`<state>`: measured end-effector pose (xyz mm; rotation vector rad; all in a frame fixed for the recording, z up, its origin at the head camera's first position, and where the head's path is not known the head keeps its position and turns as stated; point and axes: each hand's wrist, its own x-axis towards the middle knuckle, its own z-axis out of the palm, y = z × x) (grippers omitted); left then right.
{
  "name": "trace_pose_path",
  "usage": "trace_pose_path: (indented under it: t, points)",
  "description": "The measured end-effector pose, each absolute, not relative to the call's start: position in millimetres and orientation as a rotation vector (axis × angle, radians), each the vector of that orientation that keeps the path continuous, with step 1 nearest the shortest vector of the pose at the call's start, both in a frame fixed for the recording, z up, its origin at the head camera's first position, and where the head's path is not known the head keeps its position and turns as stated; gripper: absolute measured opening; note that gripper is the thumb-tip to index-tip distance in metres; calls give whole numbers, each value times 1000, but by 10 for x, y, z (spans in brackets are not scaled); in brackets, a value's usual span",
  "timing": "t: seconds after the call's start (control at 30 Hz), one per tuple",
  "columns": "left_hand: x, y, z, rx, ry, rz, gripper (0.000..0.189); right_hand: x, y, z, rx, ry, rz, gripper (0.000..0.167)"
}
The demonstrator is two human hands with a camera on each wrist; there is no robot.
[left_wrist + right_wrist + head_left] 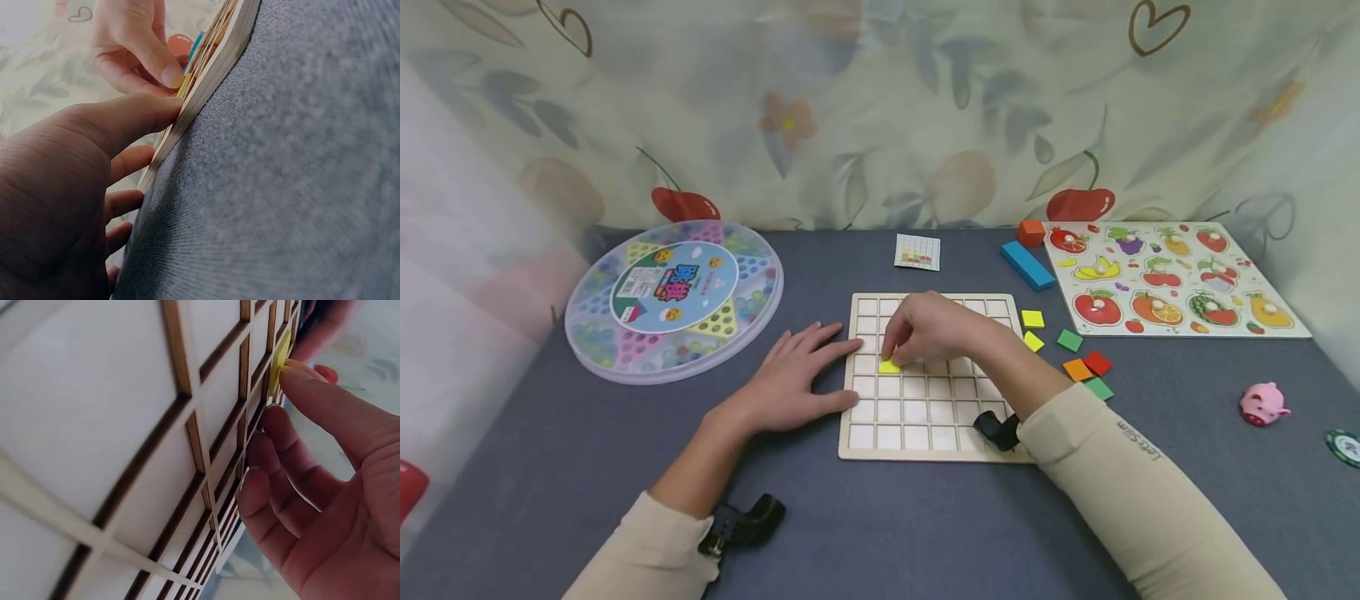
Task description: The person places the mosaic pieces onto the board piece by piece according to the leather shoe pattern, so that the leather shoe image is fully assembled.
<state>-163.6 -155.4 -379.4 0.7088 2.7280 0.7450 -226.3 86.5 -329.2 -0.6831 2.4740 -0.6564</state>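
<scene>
Head view shows your right hand over the grid board, pinching a yellow tile between thumb and fingers. The tile is at the second column from the left; you cannot tell whether it sits fully in its cell. Your left hand grasps nothing: its fingers are spread on the tabletop, the thumb and index finger at the board's left edge. Just beside the board's right edge lie two loose yellow tiles, with two green tiles, an orange tile and a red tile near them. Beyond the board you have a small card, and to its right a blue block beside a fruit puzzle. A round game box lies to your left, a pink pig to your right.
</scene>
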Motion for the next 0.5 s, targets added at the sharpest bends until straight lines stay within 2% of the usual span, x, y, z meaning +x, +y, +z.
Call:
trace_pose_path:
  t: [0.3,0.5]
  points:
    - [-1639,-1546,-3801,714,2727,745,74,-2201,1160,-3223,-689,2485,-735,25]
    - [-1638,-1552,-3797,709,2734,729,74,-2142,1470,-3182,-624,2539,-771,24]
